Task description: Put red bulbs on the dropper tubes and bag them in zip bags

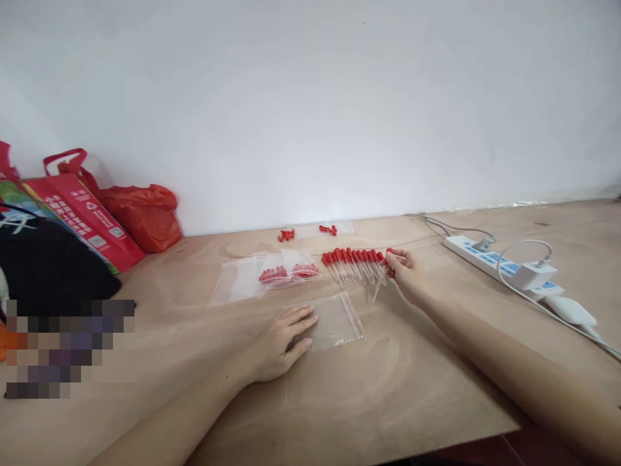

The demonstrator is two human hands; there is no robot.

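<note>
Clear bag point(334, 327) lies partly beneath the flattened left hand point(284, 340), mouth rightward. Right hand point(400, 266) pinches a dropper point(379, 287), tip toward the table's near edge point(436, 446).

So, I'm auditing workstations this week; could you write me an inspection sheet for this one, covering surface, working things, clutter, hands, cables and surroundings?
Surface: brown tabletop, uneven in tone.
Working things: row of red-topped droppers; flat clear zip bag nearer the wearer; clear bags left of the row, red-topped pieces inside; small red pieces at the back.
Clutter: red bag, printed bag and black item at left; a pixelated patch hides detail.
Hands: left hand resting on the zip bag; right hand has a pinching grip on a dropper.
Cables: grey cable and white cable at the power strip.
Surroundings: pale wall behind.
</note>
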